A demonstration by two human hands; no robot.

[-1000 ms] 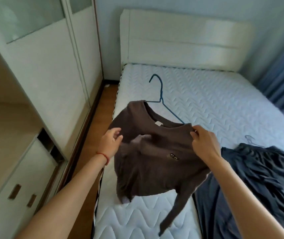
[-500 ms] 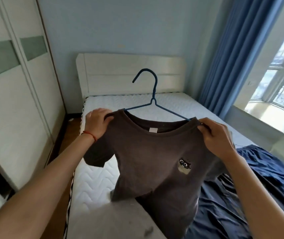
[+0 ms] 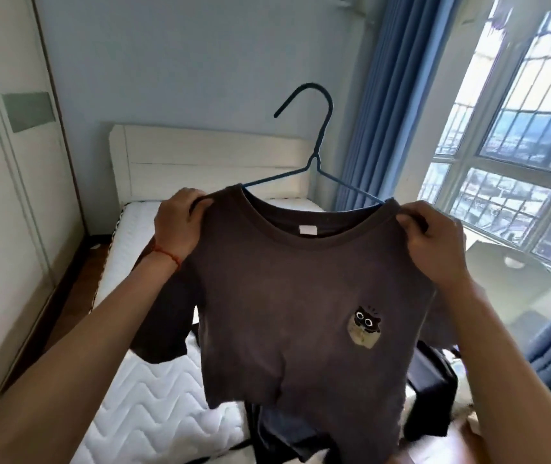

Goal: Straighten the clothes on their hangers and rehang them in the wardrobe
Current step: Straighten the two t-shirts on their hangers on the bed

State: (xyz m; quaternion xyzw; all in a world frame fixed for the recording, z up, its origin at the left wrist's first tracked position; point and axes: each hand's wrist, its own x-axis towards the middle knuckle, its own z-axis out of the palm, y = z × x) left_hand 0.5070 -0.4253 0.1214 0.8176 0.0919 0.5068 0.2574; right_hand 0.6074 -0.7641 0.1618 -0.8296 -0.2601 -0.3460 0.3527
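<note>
A brown t-shirt (image 3: pixel 287 296) with a small cartoon patch on its chest hangs upright in front of me on a blue wire hanger (image 3: pixel 317 152), whose hook points up and left. My left hand (image 3: pixel 180 226) pinches the shirt's left shoulder. Over on the other shoulder, my right hand (image 3: pixel 434 242) grips the fabric. The hanger's lower arms are hidden inside the shirt. The wardrobe (image 3: pixel 6 195) with sliding white doors stands along the left wall.
Below the shirt lies a bed (image 3: pixel 140 396) with a white quilted mattress and a cream headboard. A dark blue garment (image 3: pixel 428 393) lies crumpled on the bed at lower right. Blue curtains (image 3: pixel 374 128) and a large window (image 3: pixel 518 145) fill the right side.
Both hands have lifted the shirt on its hanger from the mattress up to chest height. The left hand took hold of the left shoulder. My view tilted up toward the window.
</note>
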